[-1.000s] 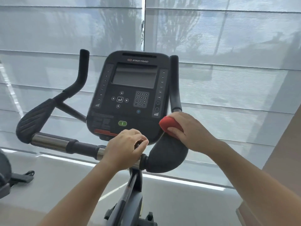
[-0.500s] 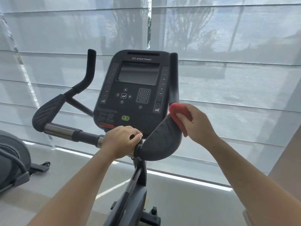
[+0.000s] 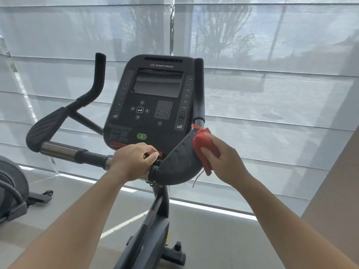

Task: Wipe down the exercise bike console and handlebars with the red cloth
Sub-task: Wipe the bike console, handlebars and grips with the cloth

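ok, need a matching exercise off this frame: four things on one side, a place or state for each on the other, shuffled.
Things:
1. red cloth
2. left hand
3. green button
4. screen

Place or state:
A. grips the crossbar below the console
B. held by the right hand against the outer side of the right pad
C. dark, unlit
D. low on the console face

Pairs: 1-B, 2-A, 3-D, 4-C
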The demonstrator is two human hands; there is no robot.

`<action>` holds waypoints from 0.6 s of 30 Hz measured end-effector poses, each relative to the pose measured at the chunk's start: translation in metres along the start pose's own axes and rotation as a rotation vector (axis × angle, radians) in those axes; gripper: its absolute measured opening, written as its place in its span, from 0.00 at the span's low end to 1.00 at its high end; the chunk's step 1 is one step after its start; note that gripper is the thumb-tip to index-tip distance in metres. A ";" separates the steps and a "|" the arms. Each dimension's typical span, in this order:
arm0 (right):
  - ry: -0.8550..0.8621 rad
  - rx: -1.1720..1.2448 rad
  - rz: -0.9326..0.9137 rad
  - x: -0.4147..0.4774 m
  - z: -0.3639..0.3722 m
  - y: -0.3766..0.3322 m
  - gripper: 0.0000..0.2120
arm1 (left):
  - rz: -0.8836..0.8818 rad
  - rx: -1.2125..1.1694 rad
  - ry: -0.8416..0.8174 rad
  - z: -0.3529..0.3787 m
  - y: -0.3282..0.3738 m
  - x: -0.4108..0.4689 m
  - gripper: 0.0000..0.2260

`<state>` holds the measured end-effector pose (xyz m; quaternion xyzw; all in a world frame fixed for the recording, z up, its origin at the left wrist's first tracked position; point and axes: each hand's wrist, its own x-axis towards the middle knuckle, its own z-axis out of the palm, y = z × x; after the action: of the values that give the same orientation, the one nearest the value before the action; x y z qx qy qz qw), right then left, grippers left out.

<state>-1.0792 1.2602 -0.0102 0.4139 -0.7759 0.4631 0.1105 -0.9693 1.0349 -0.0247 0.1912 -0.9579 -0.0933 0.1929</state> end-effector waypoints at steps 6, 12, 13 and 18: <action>-0.018 -0.041 -0.045 -0.013 -0.001 -0.004 0.18 | 0.025 -0.025 0.019 0.000 0.000 0.001 0.17; 0.044 -0.102 -0.017 -0.008 0.012 -0.010 0.18 | 0.042 -0.012 0.022 0.000 -0.001 0.000 0.17; 0.041 -0.100 -0.015 -0.011 0.012 -0.011 0.18 | 0.041 -0.010 0.020 0.000 -0.002 0.001 0.15; 0.065 -0.071 0.044 -0.006 -0.007 -0.013 0.14 | 0.032 -0.017 0.015 -0.002 -0.001 0.000 0.14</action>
<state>-1.0671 1.2662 -0.0018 0.3775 -0.7968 0.4505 0.1401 -0.9687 1.0339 -0.0233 0.1747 -0.9585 -0.0970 0.2033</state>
